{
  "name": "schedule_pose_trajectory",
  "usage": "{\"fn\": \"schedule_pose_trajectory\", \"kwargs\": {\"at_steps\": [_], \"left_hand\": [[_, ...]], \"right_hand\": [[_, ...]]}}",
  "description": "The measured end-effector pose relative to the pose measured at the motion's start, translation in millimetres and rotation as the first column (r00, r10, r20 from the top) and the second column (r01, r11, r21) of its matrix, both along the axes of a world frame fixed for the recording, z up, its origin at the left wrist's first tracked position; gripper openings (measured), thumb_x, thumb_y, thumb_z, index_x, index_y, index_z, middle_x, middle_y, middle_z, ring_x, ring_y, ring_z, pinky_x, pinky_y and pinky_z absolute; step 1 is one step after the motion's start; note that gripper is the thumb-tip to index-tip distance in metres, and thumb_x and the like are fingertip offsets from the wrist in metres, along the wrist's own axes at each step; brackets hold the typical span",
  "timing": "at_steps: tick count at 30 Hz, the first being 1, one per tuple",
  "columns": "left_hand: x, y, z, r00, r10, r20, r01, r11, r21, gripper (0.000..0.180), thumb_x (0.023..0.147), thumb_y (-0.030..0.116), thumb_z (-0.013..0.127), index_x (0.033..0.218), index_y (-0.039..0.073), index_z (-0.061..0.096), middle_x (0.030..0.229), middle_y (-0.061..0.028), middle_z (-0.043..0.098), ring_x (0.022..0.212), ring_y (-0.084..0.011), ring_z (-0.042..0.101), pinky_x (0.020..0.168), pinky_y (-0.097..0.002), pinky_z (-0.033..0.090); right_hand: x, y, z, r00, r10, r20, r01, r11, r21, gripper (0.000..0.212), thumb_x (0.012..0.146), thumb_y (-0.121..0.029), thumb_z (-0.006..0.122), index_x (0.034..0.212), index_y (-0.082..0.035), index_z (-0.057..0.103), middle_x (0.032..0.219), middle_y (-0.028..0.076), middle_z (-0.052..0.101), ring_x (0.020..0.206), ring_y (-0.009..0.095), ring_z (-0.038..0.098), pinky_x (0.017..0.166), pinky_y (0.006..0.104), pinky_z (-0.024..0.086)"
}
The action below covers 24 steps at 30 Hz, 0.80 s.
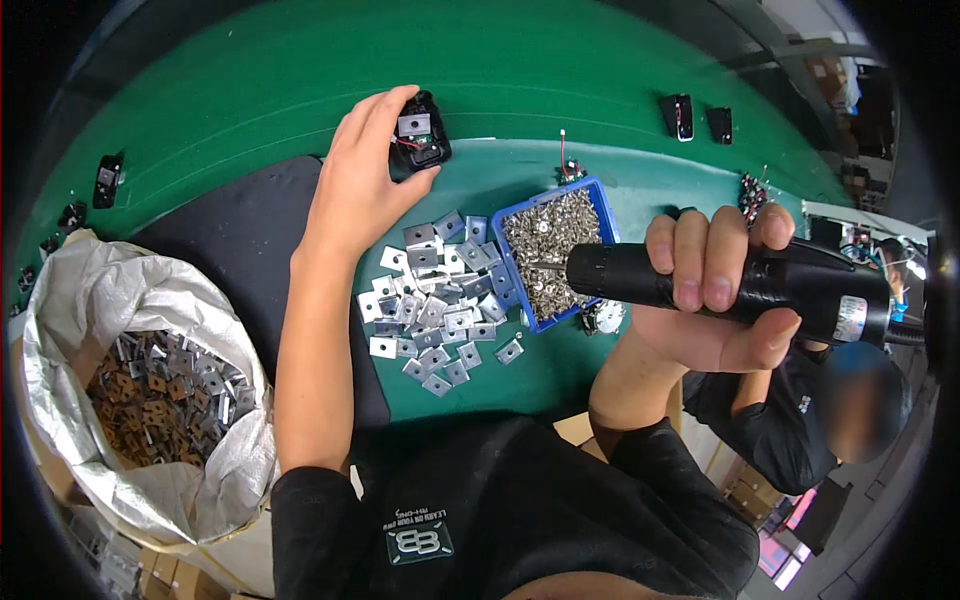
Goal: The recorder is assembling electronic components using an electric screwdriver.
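Note:
My left hand (362, 175) grips a small black plastic housing (430, 155) by its left side, fingers over the far end and thumb at the near end. Inside the housing lie a square metal plate (413, 125) with a centre hole and a thin red wire. My right hand (712, 275) is wrapped round a black electric screwdriver (620, 274), held level with its bit pointing left over a blue tray (508, 268). Small silver screws (550, 222) fill that tray. Whether the bit touches them I cannot tell. Loose metal plates (430, 310) are heaped between my forearms.
A white woven sack (150, 255) of metal pieces stands at the left beside a black mat (235, 215). Across the far side runs a green belt (540, 60) carrying black housings (678, 117). A wired part (570, 170) sits behind the tray. Another person (780, 425) is at the right.

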State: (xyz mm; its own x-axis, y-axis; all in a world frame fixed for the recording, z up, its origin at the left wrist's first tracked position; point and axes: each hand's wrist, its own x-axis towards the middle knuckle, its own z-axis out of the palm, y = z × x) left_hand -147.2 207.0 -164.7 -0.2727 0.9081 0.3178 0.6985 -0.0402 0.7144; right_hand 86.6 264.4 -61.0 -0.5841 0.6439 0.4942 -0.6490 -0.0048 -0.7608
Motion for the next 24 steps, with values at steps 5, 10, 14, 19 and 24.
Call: {"fn": "schedule_pose_trajectory", "kwargs": {"at_steps": [5,10,14,19,24], "left_hand": [[-3,-4,2,0.988,-0.123,0.089,0.118,0.992,0.053,0.067,0.063,0.005,0.074,0.126,0.006,0.049,0.120,-0.0150,0.053,0.112,-0.0326,0.053,0.094,-0.0377,0.044],[4,-5,2,0.975,-0.182,0.128,0.192,0.979,-0.067,0.072,0.061,0.006,0.074,0.129,0.009,0.047,0.123,-0.0145,0.051,0.114,-0.0341,0.049,0.097,-0.0400,0.040],[9,-2,-3,0.972,-0.197,0.127,0.199,0.980,-0.002,0.068,0.061,0.007,0.074,0.125,0.006,0.049,0.118,-0.0147,0.052,0.110,-0.0337,0.050,0.095,-0.0410,0.040],[8,0,-4,0.971,-0.188,0.148,0.186,0.982,0.028,0.065,0.060,0.008,0.075,0.121,0.004,0.051,0.110,-0.0146,0.053,0.105,-0.0333,0.052,0.091,-0.0415,0.041],[5,-2,-2,0.961,-0.197,0.196,0.211,0.976,-0.056,0.068,0.062,0.010,0.073,0.126,0.009,0.050,0.118,-0.0141,0.052,0.111,-0.0341,0.050,0.096,-0.0416,0.040]], "right_hand": [[-33,1,-4,0.984,-0.162,-0.080,0.155,0.984,-0.089,0.055,0.083,-0.044,0.060,0.122,-0.010,0.043,0.072,0.000,0.050,0.061,0.014,0.048,0.067,0.0340,0.041],[-66,16,-13,0.974,-0.224,0.018,0.224,0.974,0.023,0.045,0.085,-0.042,0.057,0.118,-0.014,0.046,0.074,-0.003,0.048,0.065,0.011,0.044,0.074,0.0326,0.038],[-86,27,-27,0.953,-0.301,0.024,0.301,0.953,0.018,0.044,0.085,-0.035,0.057,0.119,-0.009,0.044,0.073,0.002,0.050,0.063,0.015,0.048,0.071,0.0362,0.042],[-96,31,-37,0.942,-0.333,0.025,0.333,0.942,0.033,0.048,0.083,-0.028,0.060,0.118,-0.003,0.040,0.071,0.006,0.051,0.060,0.018,0.051,0.066,0.0375,0.047],[-98,32,-40,0.945,-0.326,0.038,0.325,0.945,0.032,0.049,0.083,-0.029,0.060,0.118,-0.002,0.040,0.070,0.006,0.051,0.060,0.018,0.051,0.065,0.0375,0.047]]}}
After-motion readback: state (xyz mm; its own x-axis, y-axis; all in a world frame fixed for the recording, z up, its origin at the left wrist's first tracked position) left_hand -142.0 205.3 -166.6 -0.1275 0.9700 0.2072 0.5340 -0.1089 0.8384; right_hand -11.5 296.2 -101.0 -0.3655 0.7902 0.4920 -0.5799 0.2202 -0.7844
